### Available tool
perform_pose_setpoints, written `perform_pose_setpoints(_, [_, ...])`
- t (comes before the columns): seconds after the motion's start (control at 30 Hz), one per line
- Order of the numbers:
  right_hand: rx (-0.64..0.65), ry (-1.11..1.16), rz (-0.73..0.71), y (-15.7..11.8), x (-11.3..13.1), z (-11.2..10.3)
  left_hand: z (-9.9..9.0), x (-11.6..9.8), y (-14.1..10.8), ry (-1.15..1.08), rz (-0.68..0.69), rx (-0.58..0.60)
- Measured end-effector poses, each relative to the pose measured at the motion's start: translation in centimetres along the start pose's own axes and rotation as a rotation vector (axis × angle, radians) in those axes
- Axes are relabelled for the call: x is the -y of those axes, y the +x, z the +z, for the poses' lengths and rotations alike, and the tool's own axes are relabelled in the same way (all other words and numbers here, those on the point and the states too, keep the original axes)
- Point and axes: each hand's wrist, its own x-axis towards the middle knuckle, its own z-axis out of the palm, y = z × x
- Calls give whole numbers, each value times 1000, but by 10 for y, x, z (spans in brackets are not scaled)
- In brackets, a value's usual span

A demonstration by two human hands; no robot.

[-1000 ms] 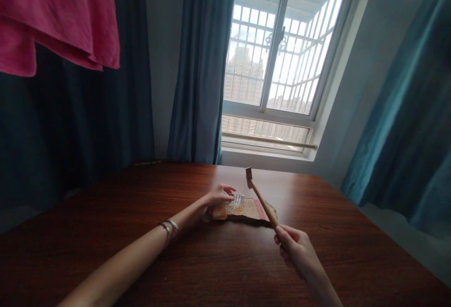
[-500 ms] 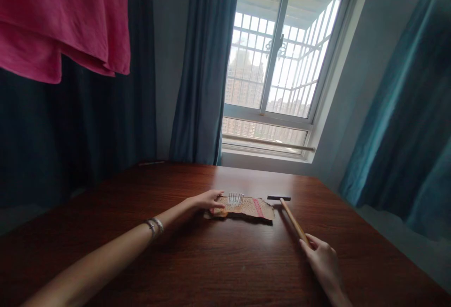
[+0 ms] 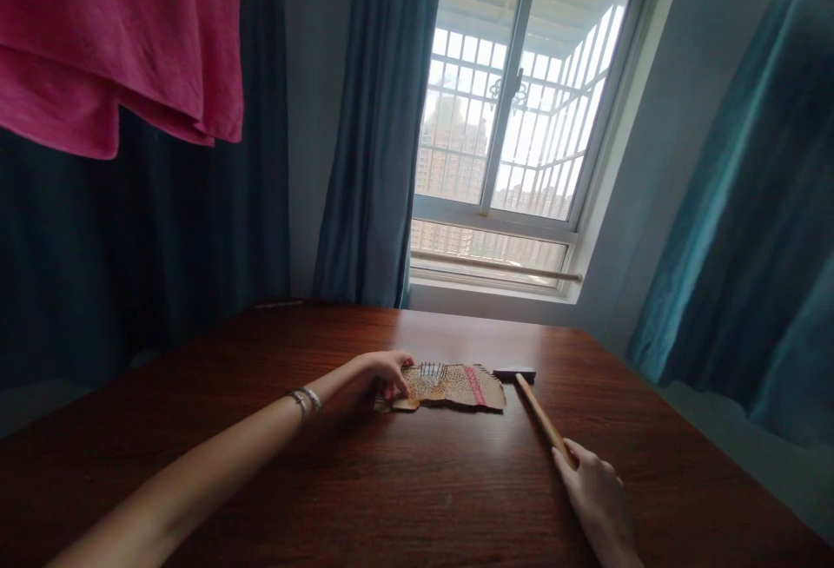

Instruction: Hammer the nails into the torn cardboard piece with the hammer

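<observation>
A flat, ragged-edged piece of cardboard (image 3: 456,387), dotted with small holes and crossed by a pink stripe, lies in front of me. Several thin dark nails (image 3: 433,370) stand in a row near its far edge. My left hand (image 3: 392,373) is closed on the cardboard's left end, thumb towards me; some fingertips are hidden. In my right hand (image 3: 596,490) is a hammer (image 3: 540,416), gripped low on its wooden handle. The hammer's dark head points away from me, just beyond the cardboard's right end, at or close to the tabletop.
The brown wooden table (image 3: 417,481) runs up to a wall with a barred window (image 3: 508,116). Blue curtains (image 3: 378,134) hang at the sides. A pink cloth (image 3: 130,47) hangs at upper left.
My left fingers have drawn in around the cardboard's left end, and its surface faces me a little more. The hammer head has turned slightly and shifted a little to the left.
</observation>
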Motion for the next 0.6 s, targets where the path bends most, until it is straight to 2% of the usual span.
perform_pose_setpoints(0.1, [-83,-62,-95,-3,-3,9,-1,-6,2,-6,-70,65])
perform_pose_setpoints(0.23, [-171,-123,-180,-2,-3,14,-3,-5,3,-39,-22,147])
perform_pose_setpoints(0.3, [-208,-115,-208,3,6,9,-3,-3,2,-66,-1,123])
perform_pose_setpoints(0.4, [-234,10,-323,22,39,-3,-3,-2,-2,-99,9,85])
perform_pose_setpoints(0.5, [-97,236,-538,57,87,-5,0,-3,-8,-122,20,61])
perform_pose_setpoints(0.57, [99,323,-632,85,119,2,2,-3,-11,-141,29,36])
perform_pose_setpoints(0.6, [156,328,-656,98,132,8,3,-3,-12,-150,36,23])
